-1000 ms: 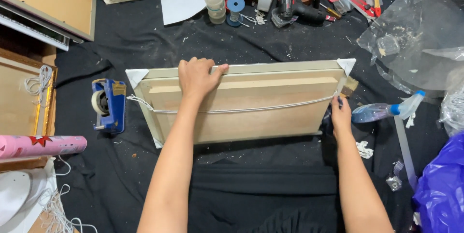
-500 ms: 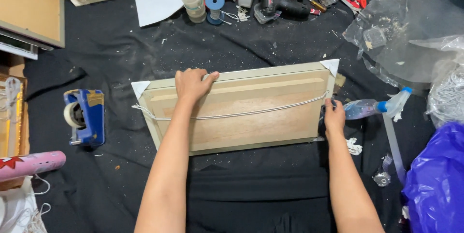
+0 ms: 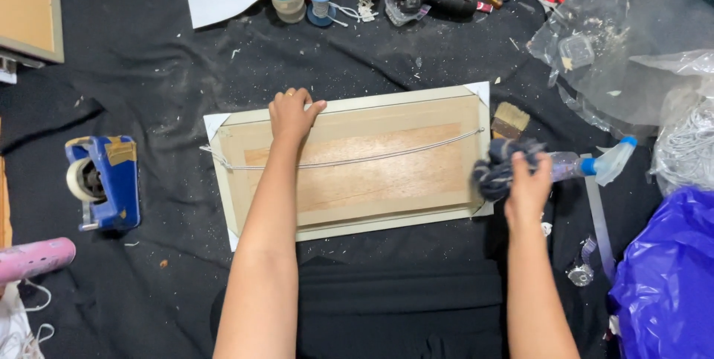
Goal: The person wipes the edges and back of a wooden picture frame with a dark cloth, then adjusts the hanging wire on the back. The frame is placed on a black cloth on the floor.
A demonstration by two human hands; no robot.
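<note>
While the frame lies face-down, long axis left-right | left hand flat on its far edge, gripping nothing | right hand closed on a dark rag at the right end, nearer the wire.

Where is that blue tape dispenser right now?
In the head view, the blue tape dispenser lies on the black cloth at the left, apart from the wooden picture frame under the left hand, above the pink roll.
</note>
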